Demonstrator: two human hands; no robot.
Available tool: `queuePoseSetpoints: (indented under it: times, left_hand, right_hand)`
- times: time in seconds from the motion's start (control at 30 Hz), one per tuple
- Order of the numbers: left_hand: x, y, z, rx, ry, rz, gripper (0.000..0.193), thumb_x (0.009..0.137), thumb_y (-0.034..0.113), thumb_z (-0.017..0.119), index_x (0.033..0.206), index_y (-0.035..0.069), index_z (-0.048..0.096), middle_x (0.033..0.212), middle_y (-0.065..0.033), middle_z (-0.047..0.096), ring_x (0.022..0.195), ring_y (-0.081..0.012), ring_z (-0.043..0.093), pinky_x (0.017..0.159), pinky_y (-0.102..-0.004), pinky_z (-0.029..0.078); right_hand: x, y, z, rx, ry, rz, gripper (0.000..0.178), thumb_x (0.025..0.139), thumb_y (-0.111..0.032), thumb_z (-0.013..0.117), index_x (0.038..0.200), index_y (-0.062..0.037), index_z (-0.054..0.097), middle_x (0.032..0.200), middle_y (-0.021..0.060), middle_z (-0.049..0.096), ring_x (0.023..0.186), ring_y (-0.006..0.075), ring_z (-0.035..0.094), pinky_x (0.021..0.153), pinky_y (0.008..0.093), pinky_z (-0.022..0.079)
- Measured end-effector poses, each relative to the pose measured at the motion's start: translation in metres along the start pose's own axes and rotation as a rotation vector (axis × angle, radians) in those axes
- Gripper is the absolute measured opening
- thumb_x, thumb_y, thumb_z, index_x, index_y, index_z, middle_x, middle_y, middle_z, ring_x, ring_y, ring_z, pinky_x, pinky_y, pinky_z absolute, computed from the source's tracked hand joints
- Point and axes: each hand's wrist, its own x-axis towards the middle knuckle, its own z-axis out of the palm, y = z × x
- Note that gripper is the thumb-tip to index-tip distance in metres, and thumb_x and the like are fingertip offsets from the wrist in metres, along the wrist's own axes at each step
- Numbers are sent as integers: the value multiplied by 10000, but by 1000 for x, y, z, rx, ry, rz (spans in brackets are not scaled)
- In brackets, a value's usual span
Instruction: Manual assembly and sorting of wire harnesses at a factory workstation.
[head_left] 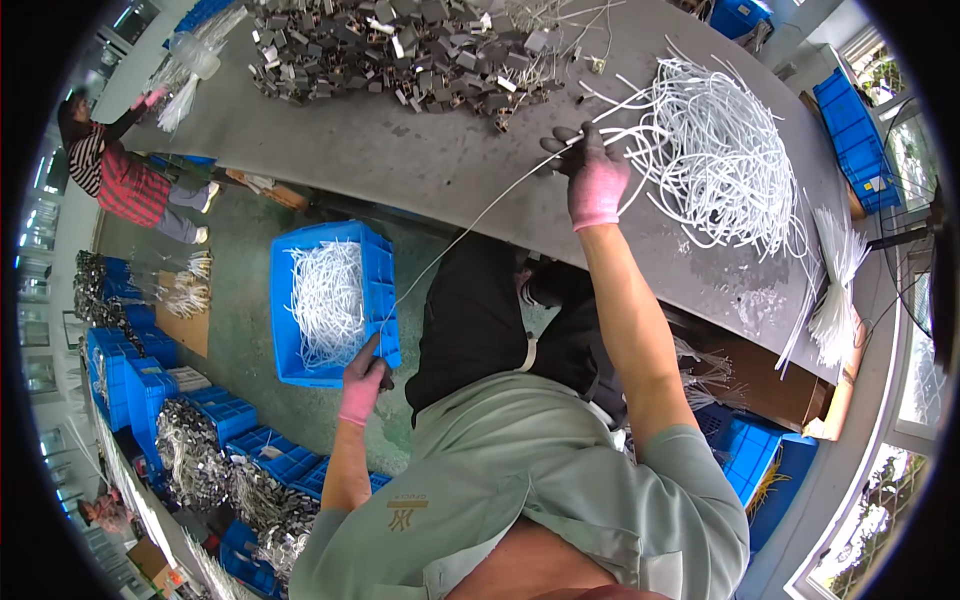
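Note:
My left hand (366,380), in a pink glove with dark fingertips, is closed by the near corner of a blue crate (282,300). It pinches the lower end of a long thin wire (480,215), which rises toward the table. My right hand (592,180), gloved alike, is over the grey table with its fingers closed on a white tube (612,108), where the wire's upper end meets it. Whether the wire runs inside the tube is too small to tell. To its right lies a big tangled heap of white tubes (715,150). Short white pieces (328,300) fill the crate.
Dark box-shaped parts with wires (400,55) are piled at the table's far side. A white wire bundle (838,285) hangs over the right edge. Blue crates (250,455) and cable bundles (190,445) stand on the left floor. Another person (115,170) works at the far left.

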Motion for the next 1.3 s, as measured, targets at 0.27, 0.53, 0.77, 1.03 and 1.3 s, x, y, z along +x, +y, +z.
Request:
queuePoseSetpoints:
  times: [0.27, 0.53, 0.77, 1.03, 1.3]
  left_hand:
    - [1, -3, 1, 39, 34, 38, 497, 859, 29, 498, 1353, 72, 475, 591, -43, 526, 492, -110, 519, 492, -263, 443]
    - [2, 45, 28, 212, -150, 72, 525, 863, 68, 491, 1385, 82, 435, 588, -42, 549, 477, -115, 518, 475, -273, 436]
    - [17, 118, 79, -331, -550, 169, 500, 872, 103, 529, 1355, 8, 445, 576, -46, 527, 492, -121, 518, 480, -254, 401]
    - [41, 170, 98, -109, -517, 307, 403, 886, 111, 511, 1254, -53, 514, 573, -57, 539, 474, -122, 508, 456, -254, 377]
    - [71, 178, 121, 11, -344, 493, 225, 852, 77, 571, 1026, -62, 604, 654, -61, 594, 563, -98, 550, 504, -244, 423]
  right_hand:
    - [2, -1, -11, 203, 78, -17, 308, 942, -160, 523, 1149, 53, 440, 961, 204, 622, 815, 370, 662, 640, 403, 545]
    - [-25, -31, 6, -4, -279, 139, 280, 954, -187, 511, 1093, 56, 526, 940, 205, 649, 778, 310, 675, 596, 340, 545]
    - [-73, -22, 23, -351, -749, 362, 275, 949, -199, 531, 1061, 50, 567, 948, 159, 676, 824, 234, 679, 655, 286, 539]
    - [-65, -24, 5, -257, -613, 302, 312, 960, -256, 514, 1071, 33, 556, 928, 158, 679, 797, 250, 688, 616, 285, 545]
    - [-63, -21, -7, -147, -478, 354, 324, 964, -264, 504, 1079, 35, 546, 881, 173, 677, 753, 259, 691, 600, 300, 553]
